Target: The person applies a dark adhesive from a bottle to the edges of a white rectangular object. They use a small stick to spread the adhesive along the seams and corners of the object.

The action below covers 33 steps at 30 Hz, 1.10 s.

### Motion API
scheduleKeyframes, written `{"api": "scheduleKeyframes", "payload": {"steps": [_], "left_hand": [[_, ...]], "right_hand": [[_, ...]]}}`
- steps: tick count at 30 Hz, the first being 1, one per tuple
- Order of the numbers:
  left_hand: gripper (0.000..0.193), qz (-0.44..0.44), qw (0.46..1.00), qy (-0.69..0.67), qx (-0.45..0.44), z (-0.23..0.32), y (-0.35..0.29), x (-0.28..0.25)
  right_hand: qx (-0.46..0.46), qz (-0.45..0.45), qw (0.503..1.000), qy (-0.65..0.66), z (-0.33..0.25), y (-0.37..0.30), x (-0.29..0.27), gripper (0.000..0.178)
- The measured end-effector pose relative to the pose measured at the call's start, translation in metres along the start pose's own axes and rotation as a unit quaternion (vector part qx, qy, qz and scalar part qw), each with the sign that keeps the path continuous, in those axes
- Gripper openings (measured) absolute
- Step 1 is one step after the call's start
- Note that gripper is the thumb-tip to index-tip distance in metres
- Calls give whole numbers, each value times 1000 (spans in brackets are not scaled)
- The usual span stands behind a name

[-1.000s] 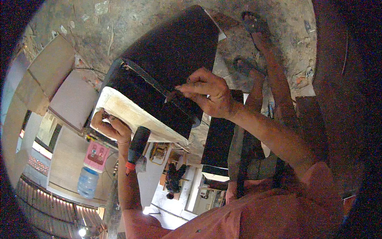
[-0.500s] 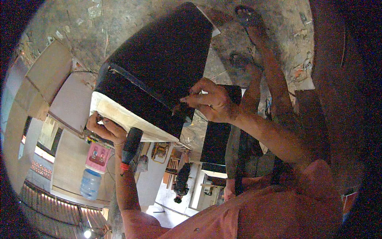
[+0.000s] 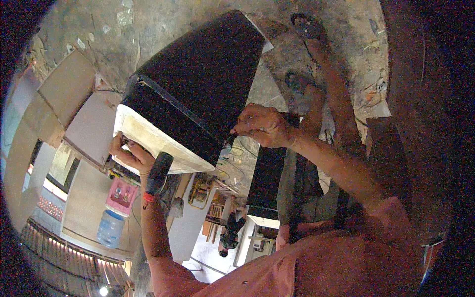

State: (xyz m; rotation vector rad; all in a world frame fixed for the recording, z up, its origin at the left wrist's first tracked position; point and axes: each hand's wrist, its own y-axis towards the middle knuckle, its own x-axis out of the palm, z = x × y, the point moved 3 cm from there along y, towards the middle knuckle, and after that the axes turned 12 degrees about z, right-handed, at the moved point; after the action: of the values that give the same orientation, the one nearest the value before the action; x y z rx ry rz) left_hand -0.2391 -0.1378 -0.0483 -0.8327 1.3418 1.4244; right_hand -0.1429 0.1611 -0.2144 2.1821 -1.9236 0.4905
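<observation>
A large box-like piece (image 3: 198, 69) with a black covering tilts in front of me, its pale bare side (image 3: 158, 141) turned toward the lower left. My left hand (image 3: 131, 154) curls its fingers over the lower left edge of that pale side. At the left wrist sits a dark cylinder-shaped object (image 3: 161, 172) beside a red band (image 3: 148, 197). To the right, my right hand (image 3: 262, 126) is closed in a pinch at the box's right corner. A small dark bit shows at its fingertips, too small to name.
Another person's legs and sandals (image 3: 308, 25) are at the upper right. A second black box (image 3: 267, 180) stands right of centre. Pale panels (image 3: 69, 89) lie at the left, near a pink dispenser with a blue water bottle (image 3: 111, 228). A person (image 3: 230, 232) is in the background.
The pinching fingers of my right hand have moved from the black face to just off its right corner. The box has shifted slightly, while my left hand keeps its hold.
</observation>
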Motion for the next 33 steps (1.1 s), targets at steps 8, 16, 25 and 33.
{"api": "scheduleKeyframes", "payload": {"steps": [8,16,25,33], "left_hand": [[39,-32,998,57,-15,-6,-2,-5],[34,-19,999,33,-6,-7,-1,-4],[35,31,999,-36,5,-3,-1,0],[36,-7,1000,-24,-18,7,-2,-22]], "right_hand": [[38,-81,996,28,7,7,-6,37],[99,-129,985,59,2,17,-8,18],[242,-131,960,-57,-26,-7,-51,17],[326,12,942,-80,-124,-6,-94,26]]}}
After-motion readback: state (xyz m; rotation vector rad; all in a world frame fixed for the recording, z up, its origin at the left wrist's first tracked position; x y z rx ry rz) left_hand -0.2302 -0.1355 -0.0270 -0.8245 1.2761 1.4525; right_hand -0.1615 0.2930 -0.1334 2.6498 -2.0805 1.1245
